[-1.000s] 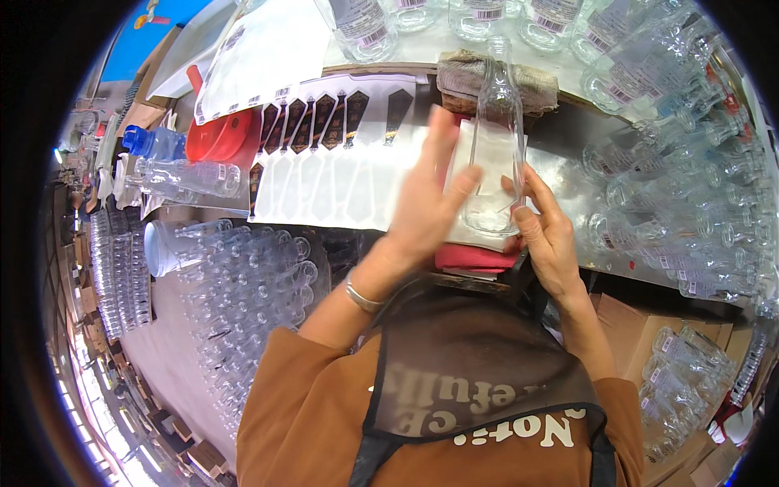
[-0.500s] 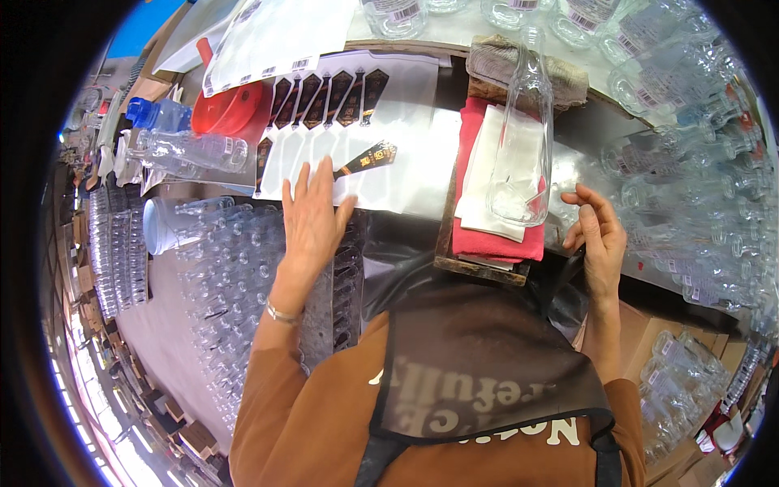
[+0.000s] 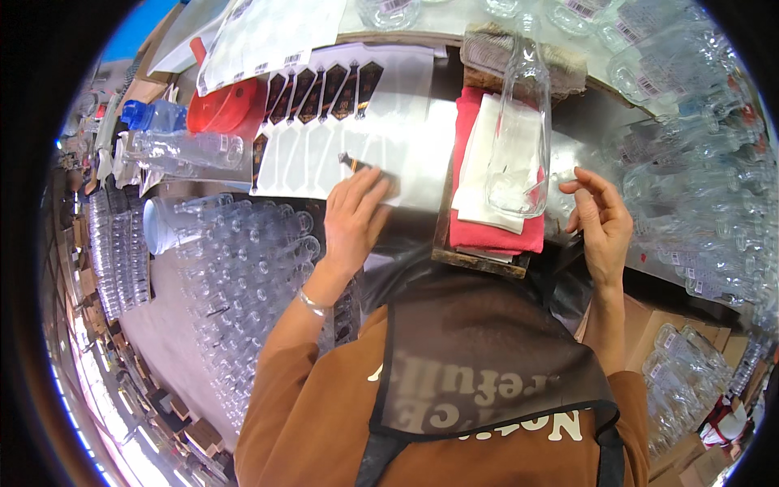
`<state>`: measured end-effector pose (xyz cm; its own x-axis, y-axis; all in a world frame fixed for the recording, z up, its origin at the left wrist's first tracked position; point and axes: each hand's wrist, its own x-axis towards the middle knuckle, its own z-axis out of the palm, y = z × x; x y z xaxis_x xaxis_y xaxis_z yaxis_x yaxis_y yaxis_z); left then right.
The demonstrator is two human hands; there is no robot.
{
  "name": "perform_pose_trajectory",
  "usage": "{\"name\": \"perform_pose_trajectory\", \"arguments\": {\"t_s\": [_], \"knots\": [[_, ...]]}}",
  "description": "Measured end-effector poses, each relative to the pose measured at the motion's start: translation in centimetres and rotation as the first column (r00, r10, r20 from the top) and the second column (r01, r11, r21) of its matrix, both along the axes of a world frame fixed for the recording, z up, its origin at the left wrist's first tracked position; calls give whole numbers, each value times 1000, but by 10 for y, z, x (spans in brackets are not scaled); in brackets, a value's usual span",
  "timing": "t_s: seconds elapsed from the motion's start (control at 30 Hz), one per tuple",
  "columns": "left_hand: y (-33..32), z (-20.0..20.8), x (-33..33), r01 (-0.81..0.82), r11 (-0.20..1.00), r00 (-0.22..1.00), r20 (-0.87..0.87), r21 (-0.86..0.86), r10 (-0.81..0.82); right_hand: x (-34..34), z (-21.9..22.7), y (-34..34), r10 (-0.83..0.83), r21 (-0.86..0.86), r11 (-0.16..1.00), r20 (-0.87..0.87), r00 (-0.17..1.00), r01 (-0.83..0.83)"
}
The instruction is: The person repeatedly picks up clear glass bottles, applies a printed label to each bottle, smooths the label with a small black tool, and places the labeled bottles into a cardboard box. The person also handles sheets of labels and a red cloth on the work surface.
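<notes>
My left hand (image 3: 352, 217) reaches over the sticker sheet, its fingertips together on a black label (image 3: 355, 163) with gold marks. They cover most of the label's wide end. The white label sheet (image 3: 308, 162) beneath has a row of black tapered labels (image 3: 337, 91) and several blank cut-outs. To the right, my right hand (image 3: 602, 223) hovers with loosely bent fingers apart and nothing between them. Beside it, a clear glass bottle (image 3: 521, 122) lies with its neck pointing away, on a white cloth (image 3: 480, 174) over a folded red cloth (image 3: 495, 238).
A wooden block (image 3: 479, 261) supports the cloths; a grey rag (image 3: 560, 69) lies under the bottle's neck. Clear bottles (image 3: 682, 178) crowd the right, more bottles (image 3: 243, 276) the lower left. A red dish (image 3: 223, 109) and a blue-capped bottle (image 3: 154, 115) stand left. A cardboard box (image 3: 641, 325) holds bottles.
My left hand has moved right onto the loose black label and its fingers have come together. The label has turned, its wide end now nearer me. My right hand stays almost still.
</notes>
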<state>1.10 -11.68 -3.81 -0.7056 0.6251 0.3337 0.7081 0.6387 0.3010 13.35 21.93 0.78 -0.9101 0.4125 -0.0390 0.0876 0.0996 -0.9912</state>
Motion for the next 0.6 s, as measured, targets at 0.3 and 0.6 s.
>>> {"name": "perform_pose_trajectory", "arguments": {"t_s": [0.3,0.6], "knots": [[14,54,-14,-716,547,426,892,434,-150,-6,16,-20,201,73,976,76,977,-206],[152,112,-64,550,745,830,-156,377,-535,-13,13,-27,250,182,948,88,964,-262]]}}
